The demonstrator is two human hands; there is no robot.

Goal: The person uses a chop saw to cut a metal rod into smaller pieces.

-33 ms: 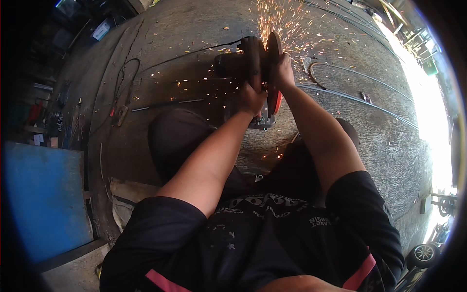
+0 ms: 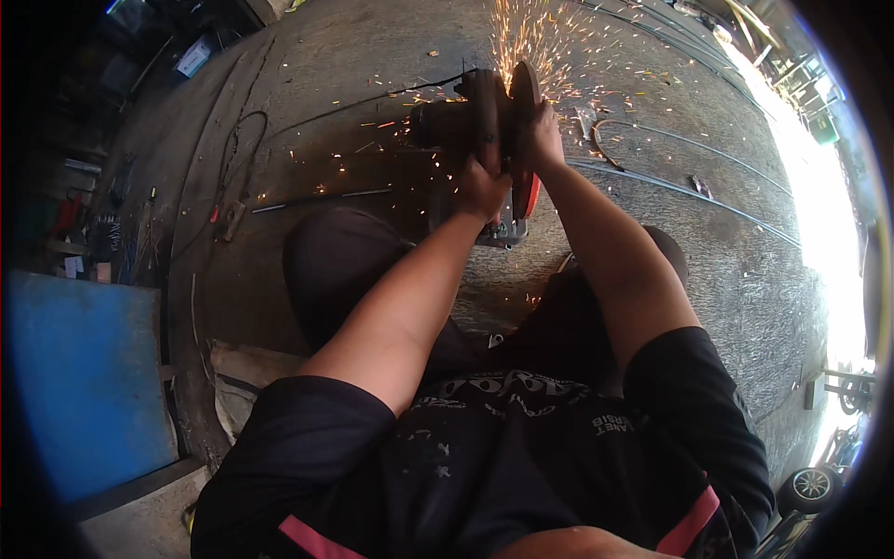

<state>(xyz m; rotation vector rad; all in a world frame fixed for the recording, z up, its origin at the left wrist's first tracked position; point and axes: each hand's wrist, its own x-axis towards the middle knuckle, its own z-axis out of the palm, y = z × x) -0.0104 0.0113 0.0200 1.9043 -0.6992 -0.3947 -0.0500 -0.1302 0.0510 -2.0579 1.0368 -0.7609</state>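
Between my knees stands a dark cut-off saw (image 2: 486, 116) with a large round disc (image 2: 525, 84) and a red part (image 2: 529, 197) low on its right side. My left hand (image 2: 482, 191) is closed around the saw's handle. Alongside the disc, my right hand (image 2: 544, 140) has its fingers curled against the saw's right side; what they grip is hidden. Orange sparks (image 2: 535, 42) spray from the far end of the disc, and some scatter to the left. The saw's metal base (image 2: 507, 231) shows below my left hand. Whatever the disc touches is out of sight.
Long thin metal rods (image 2: 689, 191) lie on the floor at right. A dark bar (image 2: 321, 199) and a looped cable (image 2: 247, 126) lie at left. Beyond them are a blue panel (image 2: 88, 382) and assorted tools (image 2: 121, 214). A small wheel (image 2: 810, 486) shows at lower right.
The scattered sparks have shifted position. My hands and the saw show no visible movement.
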